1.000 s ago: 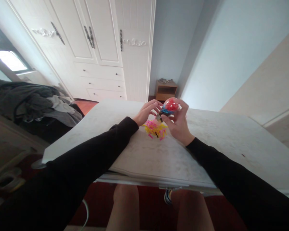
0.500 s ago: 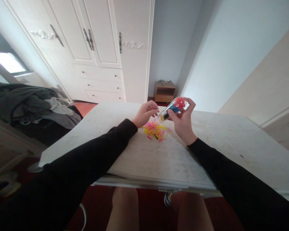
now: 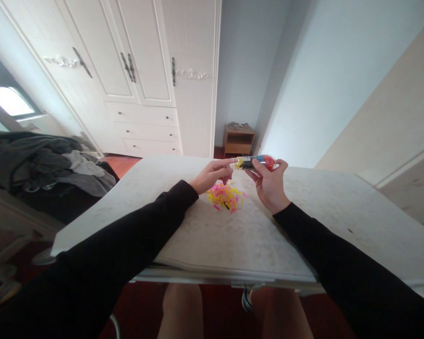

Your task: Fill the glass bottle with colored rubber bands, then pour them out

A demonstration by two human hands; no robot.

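My right hand (image 3: 271,181) grips a clear plastic bottle (image 3: 248,162) above the table. The bottle lies almost level, its mouth pointing left. Inside it are bands of red, blue, black and yellow small pieces, with red at the base. My left hand (image 3: 215,174) is at the bottle's mouth, index finger stretched to the neck and the other fingers bent below. Whether the fingertip is inside the neck I cannot tell. Under the left hand and the bottle's neck sits a loose pile of small yellow and pink strips (image 3: 225,197), with a black one among them.
Both forearms reach over a white, stained table (image 3: 233,245). A white wardrobe (image 3: 141,108) with drawers stands beyond it, beside a small wooden nightstand (image 3: 238,140). Dark clothes (image 3: 38,160) are heaped at the left. My knees are below the table's near edge.
The bottle has turned from tilted, mouth down, to nearly level. My left index finger has stretched out to its neck. The whole view has shifted slightly.
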